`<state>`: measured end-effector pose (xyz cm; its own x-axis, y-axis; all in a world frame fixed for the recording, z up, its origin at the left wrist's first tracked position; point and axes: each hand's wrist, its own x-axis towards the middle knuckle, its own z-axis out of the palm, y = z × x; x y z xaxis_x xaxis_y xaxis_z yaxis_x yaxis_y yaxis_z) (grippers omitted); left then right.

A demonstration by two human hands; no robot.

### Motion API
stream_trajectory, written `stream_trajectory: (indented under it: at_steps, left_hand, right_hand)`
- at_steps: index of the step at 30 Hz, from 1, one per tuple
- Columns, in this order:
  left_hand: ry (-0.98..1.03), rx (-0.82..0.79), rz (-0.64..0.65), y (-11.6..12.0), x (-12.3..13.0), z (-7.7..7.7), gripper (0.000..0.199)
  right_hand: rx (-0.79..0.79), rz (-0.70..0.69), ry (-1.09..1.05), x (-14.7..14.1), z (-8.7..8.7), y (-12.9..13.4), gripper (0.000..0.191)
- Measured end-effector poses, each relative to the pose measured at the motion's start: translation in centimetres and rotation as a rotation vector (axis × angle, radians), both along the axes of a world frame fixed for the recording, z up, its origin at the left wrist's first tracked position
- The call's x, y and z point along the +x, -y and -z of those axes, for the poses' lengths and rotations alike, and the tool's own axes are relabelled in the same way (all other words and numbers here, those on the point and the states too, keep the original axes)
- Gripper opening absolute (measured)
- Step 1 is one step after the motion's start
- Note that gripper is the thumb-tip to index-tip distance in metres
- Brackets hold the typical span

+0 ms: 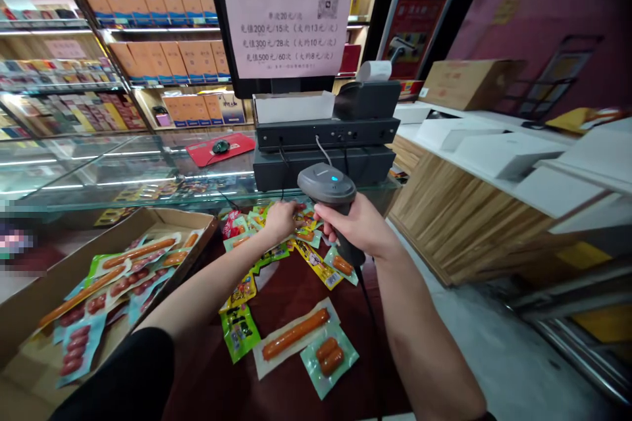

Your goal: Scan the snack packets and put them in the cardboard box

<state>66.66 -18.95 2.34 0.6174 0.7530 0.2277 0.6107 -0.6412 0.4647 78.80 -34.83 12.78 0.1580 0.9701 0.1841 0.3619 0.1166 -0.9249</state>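
Wrapped round the grip of a grey barcode scanner (326,183) is my right hand (359,223); a blue light glows on the scanner's top and its cord hangs down. My left hand (282,220) reaches into a pile of packaged snacks at the far side of a dark red tabletop; its fingertips are partly hidden, so its grip cannot be made out. Near it lie a yellow snack packet (318,264) and a small sausage pack (342,264). Closer to me are a long sausage pack (296,335), a two-sausage pack (329,356) and a green packet (239,331).
A cardboard box (162,216) with several vacuum-packed sausages stands at left. Behind the pile are a glass counter (99,174), a black cash drawer (320,168), a monitor bearing a paper sign (291,26), and a red mouse pad (197,154). A wood-panelled counter (459,217) stands right.
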Motion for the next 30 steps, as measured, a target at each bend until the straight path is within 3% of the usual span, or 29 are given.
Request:
stream_trajectory:
  at_steps: [4, 8, 12, 16, 23, 30]
  left_hand:
    - [0.293, -0.201, -0.123, -0.7, -2.2, 0.1, 0.05]
    - [0.483, -0.395, -0.189, -1.1, -8.2, -1.5, 0.054]
    - [0.627, -0.664, -0.151, 0.5, -14.9, -3.4, 0.049]
    - [0.708, -0.803, -0.214, 2.7, -19.3, -4.3, 0.049]
    - [0.602, -0.727, -0.246, 3.1, -22.9, -4.6, 0.044]
    - [0.563, -0.723, -0.222, 2.9, -23.0, -4.6, 0.038]
  right_hand:
    - [-0.01, -0.009, 0.034, -0.8, 0.5, -0.4, 0.025]
    - [-0.037, -0.049, 0.041, -2.9, 1.6, -1.2, 0.022]
    - [-0.118, -0.189, 0.057, -6.7, 3.5, -1.7, 0.022]
    - [-0.147, -0.323, 0.022, -10.4, 5.3, -1.4, 0.023]
    - [-0.022, -0.289, -0.012, -12.4, 6.0, -1.0, 0.022]
    - [0.008, -0.297, 0.0, -12.2, 5.1, -1.1, 0.02]
